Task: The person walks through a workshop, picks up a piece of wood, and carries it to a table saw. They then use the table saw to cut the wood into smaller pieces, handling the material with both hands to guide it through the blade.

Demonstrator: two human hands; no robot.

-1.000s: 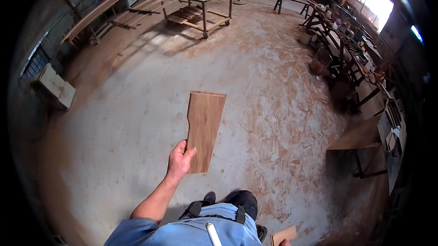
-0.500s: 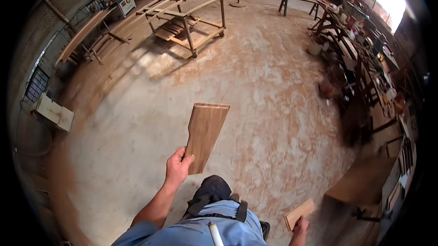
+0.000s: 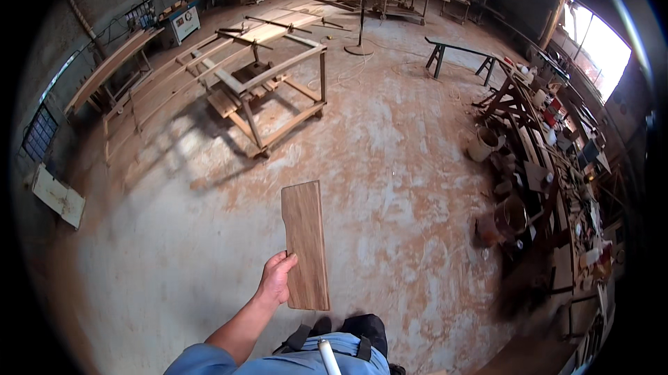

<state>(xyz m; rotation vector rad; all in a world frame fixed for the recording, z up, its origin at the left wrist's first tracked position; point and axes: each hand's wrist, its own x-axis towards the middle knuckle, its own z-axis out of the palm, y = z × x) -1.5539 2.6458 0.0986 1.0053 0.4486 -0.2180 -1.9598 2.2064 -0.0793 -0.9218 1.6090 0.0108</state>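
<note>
My left hand [image 3: 277, 279] grips a brown wooden board [image 3: 305, 246] by its left edge, thumb across the face. The board is held upright in front of me above the floor, with a small notch along its left side. My right hand is out of the picture; only a sliver of pale wood shows at the bottom edge, right of my feet.
A wheeled wooden frame table [image 3: 257, 145] with clamped strips stands ahead on the left. A cluttered workbench [image 3: 557, 187] runs along the right, with buckets [image 3: 485, 144] beside it. Farther off are a low dark bench [image 3: 459, 48] and a stand [image 3: 360, 48]. A white metal box [image 3: 59, 195] sits at the left.
The frame table, bench and buckets appear nearer and lower. The board in my left hand has turned more upright. My right hand, with its smaller wooden piece, has dropped out of view.
</note>
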